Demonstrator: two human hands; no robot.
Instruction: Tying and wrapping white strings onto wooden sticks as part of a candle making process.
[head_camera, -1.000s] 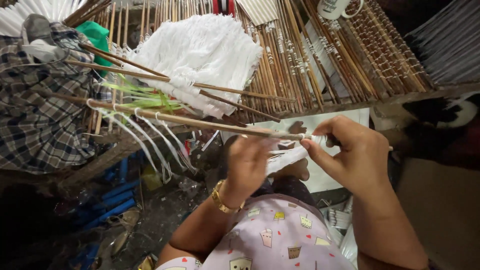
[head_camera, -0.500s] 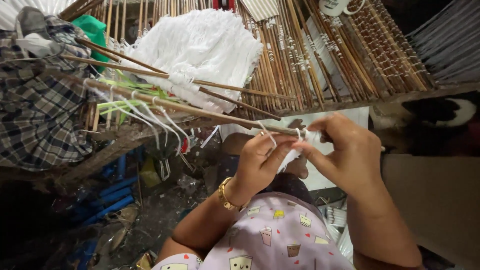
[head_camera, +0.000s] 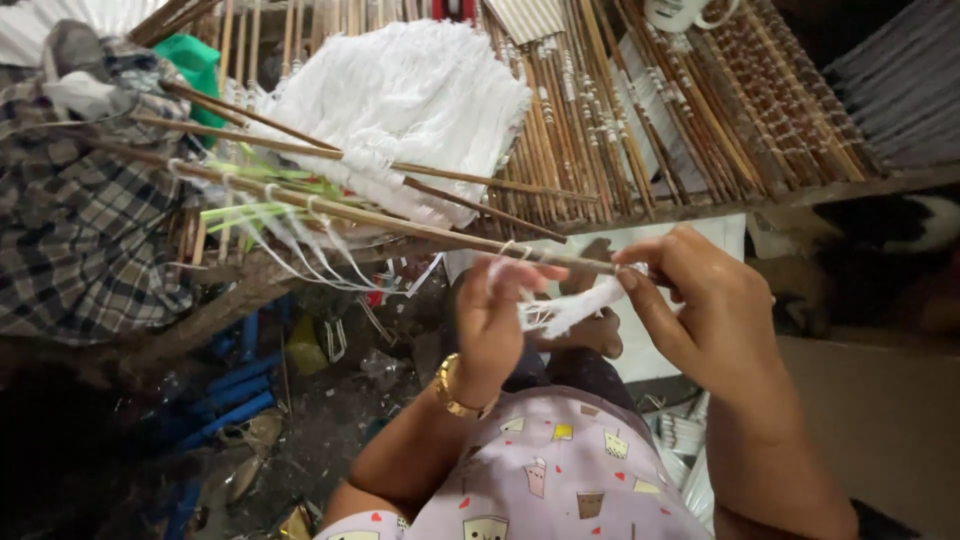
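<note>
A long bamboo stick (head_camera: 400, 224) runs from the upper left toward my hands, with several white string loops (head_camera: 300, 245) tied along it and hanging down. My left hand (head_camera: 500, 325), wearing a gold bracelet, pinches white string just below the stick's near end. My right hand (head_camera: 700, 310) grips the stick's tip and a tuft of white string (head_camera: 570, 308) stretched between both hands. Two more thin sticks (head_camera: 450, 175) lie above, across a heap of white string (head_camera: 400, 100).
A slatted bamboo platform (head_camera: 680, 120) spans the top, with a white mug (head_camera: 680, 12) on it. Checked cloth (head_camera: 70, 230) hangs at left beside a green bag (head_camera: 195, 60). Blue pipes (head_camera: 225, 400) and litter lie on the dark ground below. My lap is in pink patterned fabric (head_camera: 560, 480).
My left hand has risen to the stick's near end and taken white string. The right hand stays on the tip. The hanging loops have swung left.
</note>
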